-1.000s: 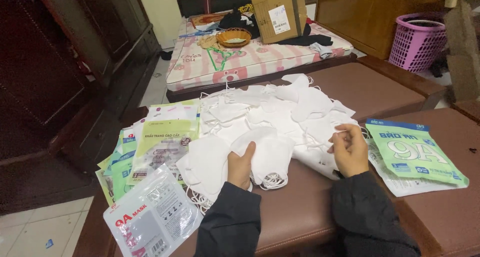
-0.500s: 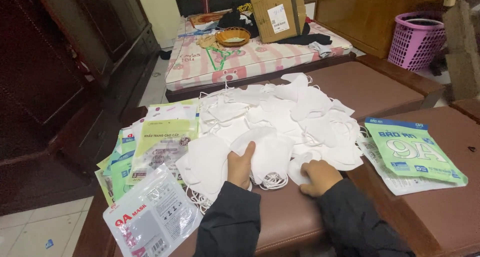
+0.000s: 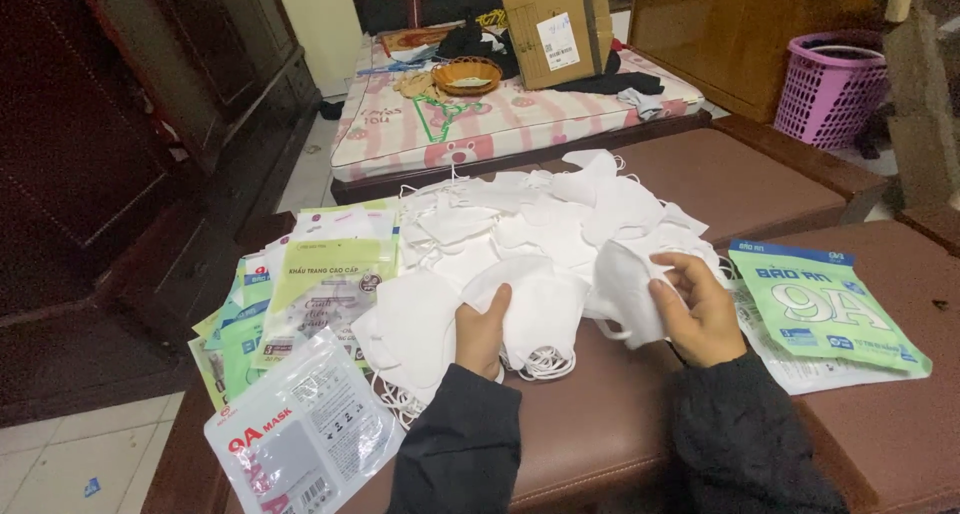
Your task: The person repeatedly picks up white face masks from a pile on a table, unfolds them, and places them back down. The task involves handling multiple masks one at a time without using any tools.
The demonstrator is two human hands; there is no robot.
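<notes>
One mask heap (image 3: 540,234), two hands, one basket (image 3: 828,84).

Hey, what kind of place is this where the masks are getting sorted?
Most likely a room in a home, not a workshop: a mattress with a printed cover lies behind, a pink laundry basket stands at right, and the white masks are heaped on a brown padded bench.
</notes>
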